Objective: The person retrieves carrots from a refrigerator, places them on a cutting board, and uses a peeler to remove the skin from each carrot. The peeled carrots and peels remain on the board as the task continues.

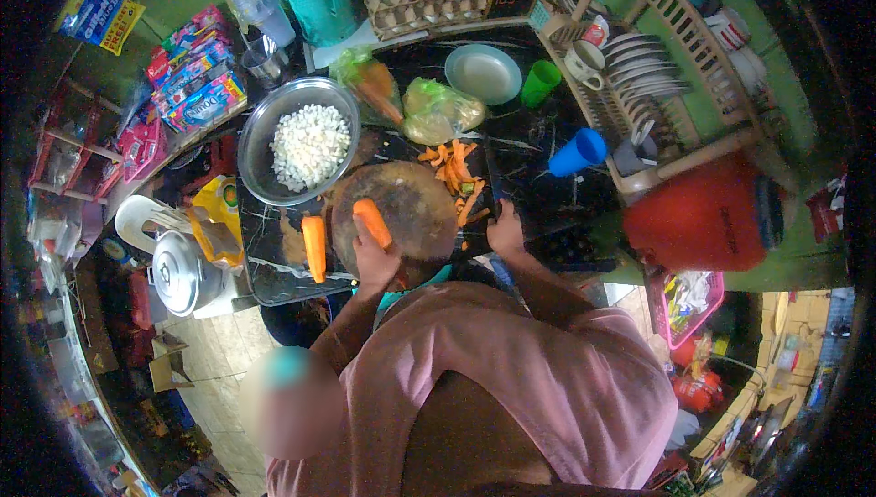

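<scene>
My left hand point(378, 261) grips a peeled carrot point(371, 221) over a round wooden chopping board point(410, 206). Left of the board lies a second peeled carrot point(313, 248). My right hand point(506, 228) is curled to the right of the board, by a dark edge in the black marbled tabletop. Whether a thin dark tool is in it cannot be made out. Orange carrot peelings point(455, 170) are heaped between the board and that hand. Behind the board's left side stands a steel bowl point(252, 172) with diced white pieces point(311, 144).
Plastic bags of vegetables point(441, 111), a pale plate point(483, 74), a green cup point(540, 84) and a blue cup point(578, 153) stand behind. A dish rack point(674, 165) with plates is at right. A lidded pot point(179, 274) stands left. A blurred person point(294, 404) is at lower left.
</scene>
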{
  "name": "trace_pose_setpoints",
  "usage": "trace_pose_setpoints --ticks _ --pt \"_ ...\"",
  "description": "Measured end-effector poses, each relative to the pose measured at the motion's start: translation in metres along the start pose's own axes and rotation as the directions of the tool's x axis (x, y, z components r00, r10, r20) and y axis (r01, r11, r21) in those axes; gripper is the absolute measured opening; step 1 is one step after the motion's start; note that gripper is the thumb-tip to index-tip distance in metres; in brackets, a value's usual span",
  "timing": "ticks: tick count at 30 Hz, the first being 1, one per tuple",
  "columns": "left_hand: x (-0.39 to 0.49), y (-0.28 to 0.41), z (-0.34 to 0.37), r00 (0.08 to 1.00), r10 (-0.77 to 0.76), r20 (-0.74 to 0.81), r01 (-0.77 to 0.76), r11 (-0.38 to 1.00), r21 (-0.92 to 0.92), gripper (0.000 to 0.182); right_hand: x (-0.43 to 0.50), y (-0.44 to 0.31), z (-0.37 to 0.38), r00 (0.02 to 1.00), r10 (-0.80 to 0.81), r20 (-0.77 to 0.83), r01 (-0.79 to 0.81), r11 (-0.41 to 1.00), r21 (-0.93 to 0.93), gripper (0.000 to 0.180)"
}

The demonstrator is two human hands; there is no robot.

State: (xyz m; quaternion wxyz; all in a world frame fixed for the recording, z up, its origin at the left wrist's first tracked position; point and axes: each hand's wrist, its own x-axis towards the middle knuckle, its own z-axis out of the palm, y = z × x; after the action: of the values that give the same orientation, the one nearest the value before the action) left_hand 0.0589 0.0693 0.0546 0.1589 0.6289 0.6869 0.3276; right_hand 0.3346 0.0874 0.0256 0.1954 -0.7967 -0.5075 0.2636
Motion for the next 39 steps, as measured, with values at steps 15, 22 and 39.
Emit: trace_pose_setpoints --ticks 15,22,39 --pt "0.036 0.007 -0.044 0.622 0.023 0.782 0.671 -0.531 -0.518 0.058 0.022 -0.028 -0.065 0.986 0.073 -0.149 -0.126 0.916 -0.381 0.062" --pt "0.053 0.036 -0.052 0.665 -0.010 0.747 0.679 -0.408 -0.610 0.053 0.044 0.032 -0.064 1.000 0.007 -0.022 -0.016 0.913 -0.408 0.064" --pt "0.080 0.085 -0.003 0.582 -0.213 0.785 0.748 -0.240 -0.619 0.049 0.069 0.060 -0.057 0.958 0.136 0.251 -0.284 0.548 0.787 0.049"
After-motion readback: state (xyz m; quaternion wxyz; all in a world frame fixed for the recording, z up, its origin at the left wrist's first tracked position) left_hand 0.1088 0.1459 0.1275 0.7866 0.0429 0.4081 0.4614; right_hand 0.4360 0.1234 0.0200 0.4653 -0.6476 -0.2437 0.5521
